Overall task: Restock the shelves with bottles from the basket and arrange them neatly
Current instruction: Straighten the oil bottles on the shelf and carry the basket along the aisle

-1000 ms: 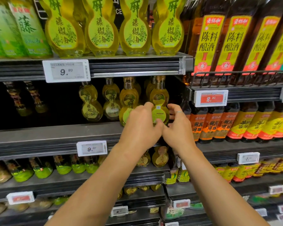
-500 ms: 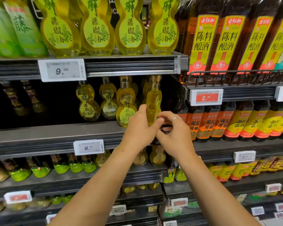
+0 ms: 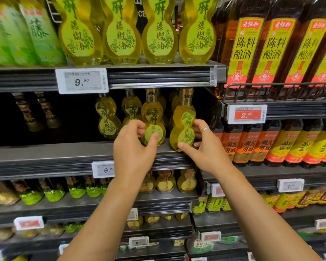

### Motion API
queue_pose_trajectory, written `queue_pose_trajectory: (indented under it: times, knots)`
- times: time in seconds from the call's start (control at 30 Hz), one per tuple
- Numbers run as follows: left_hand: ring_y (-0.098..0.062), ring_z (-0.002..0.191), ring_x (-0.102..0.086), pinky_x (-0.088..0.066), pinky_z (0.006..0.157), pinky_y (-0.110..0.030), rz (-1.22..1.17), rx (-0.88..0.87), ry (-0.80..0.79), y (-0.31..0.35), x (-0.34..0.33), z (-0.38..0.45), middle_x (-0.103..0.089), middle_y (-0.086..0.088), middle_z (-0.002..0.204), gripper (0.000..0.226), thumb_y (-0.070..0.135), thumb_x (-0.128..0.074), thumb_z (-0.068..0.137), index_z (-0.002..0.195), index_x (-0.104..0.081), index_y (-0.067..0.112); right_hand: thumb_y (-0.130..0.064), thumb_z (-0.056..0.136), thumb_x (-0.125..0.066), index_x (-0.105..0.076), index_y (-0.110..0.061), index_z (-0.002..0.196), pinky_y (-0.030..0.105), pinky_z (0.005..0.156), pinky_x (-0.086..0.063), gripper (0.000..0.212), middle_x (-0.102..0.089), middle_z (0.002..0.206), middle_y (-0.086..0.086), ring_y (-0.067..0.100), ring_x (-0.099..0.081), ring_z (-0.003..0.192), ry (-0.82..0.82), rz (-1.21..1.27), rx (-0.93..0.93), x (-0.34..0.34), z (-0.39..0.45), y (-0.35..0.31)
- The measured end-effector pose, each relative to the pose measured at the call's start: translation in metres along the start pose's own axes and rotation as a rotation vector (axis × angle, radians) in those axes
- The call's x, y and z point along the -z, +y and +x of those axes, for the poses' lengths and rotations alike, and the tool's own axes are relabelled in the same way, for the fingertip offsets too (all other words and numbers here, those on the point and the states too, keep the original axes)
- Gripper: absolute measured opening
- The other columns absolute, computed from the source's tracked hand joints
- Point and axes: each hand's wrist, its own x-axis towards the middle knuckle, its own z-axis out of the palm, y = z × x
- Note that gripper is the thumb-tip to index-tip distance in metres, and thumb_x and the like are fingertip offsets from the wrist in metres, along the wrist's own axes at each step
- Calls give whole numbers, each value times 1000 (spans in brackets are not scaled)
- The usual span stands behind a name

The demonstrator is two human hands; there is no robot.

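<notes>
Two bare forearms of ours reach up from the bottom edge toward the dark grey metal shelf (image 3: 45, 157). Our left hand (image 3: 134, 147) pinches the lower bulb of a yellow gourd-shaped oil bottle with a green label (image 3: 153, 117), thumb on the label and fingers curled round its left side. Our right hand (image 3: 205, 147), a silver ring on one finger, pinches the neighbouring yellow gourd-shaped oil bottle at the shelf's right end (image 3: 183, 121), thumb at its base and fingers behind it. Both bottles stand near the shelf's front edge, close together yet apart. Behind them, further gourd bottles (image 3: 106, 117) stand deeper in shadow. Above, a white price tag reading 9.90 (image 3: 82, 81) hangs under a row of larger gourd-shaped oil bottles (image 3: 158, 31).
</notes>
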Motion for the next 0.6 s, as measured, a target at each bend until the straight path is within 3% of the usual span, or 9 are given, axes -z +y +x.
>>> queue_pose_trajectory:
  times: [0.07, 0.13, 0.27, 0.37, 0.43, 0.5, 0.6]
  knots:
    - [-14, 97, -56, -57, 80, -38, 62, 66, -111, -13, 3, 9, -53, 8, 108, 53, 50, -77, 82, 120, -52, 23, -31, 88, -78, -45, -30, 136, 14, 75, -51, 57, -62, 118, -22, -7, -59, 106, 3, 6, -1, 1, 2, 2]
    - [-18, 97, -58, -51, 72, -31, 131, 92, -207, -21, 4, 17, -52, 6, 109, 64, 56, -79, 78, 123, -50, 21, -29, 90, -76, -47, -30, 129, 14, 73, -51, 49, -62, 115, -19, -8, -59, 103, 16, 4, -6, 3, 4, 5]
    - [-11, 97, -62, -51, 73, -25, 102, 101, -305, -28, -3, 27, -65, 8, 102, 55, 52, -83, 76, 113, -57, 20, -28, 88, -79, -48, -35, 120, 11, 73, -48, 45, -62, 109, -15, -4, -62, 94, 22, 0, -39, 8, 9, 9]
    - [1, 83, -55, -39, 60, -1, 78, 93, -285, -28, -8, 28, -54, 22, 87, 40, 39, -84, 80, 108, -63, 20, -30, 86, -80, -49, -40, 118, 15, 75, -49, 46, -63, 107, -17, -1, -64, 91, 32, -21, -54, 12, 12, 13]
    - [4, 80, -51, -35, 58, -1, 66, 105, -267, -30, -11, 29, -58, 17, 91, 37, 36, -83, 82, 110, -68, 17, -33, 86, -80, -49, -42, 118, 19, 77, -51, 46, -63, 107, -19, -1, -65, 91, 45, -40, -59, 13, 14, 16]
    - [-1, 83, -53, -34, 65, -6, 77, 97, -276, -33, -11, 31, -61, 11, 95, 35, 36, -82, 84, 110, -70, 16, -37, 86, -79, -48, -45, 119, 22, 76, -52, 46, -62, 108, -22, -2, -66, 92, 58, -71, -62, 13, 17, 18]
    - [4, 76, -54, -43, 70, -15, 78, 102, -281, -36, -11, 34, -58, 20, 84, 31, 37, -82, 83, 106, -71, 19, -39, 86, -79, -48, -48, 119, 19, 71, -50, 46, -62, 108, -25, -5, -66, 90, 66, -88, -66, 13, 19, 17]
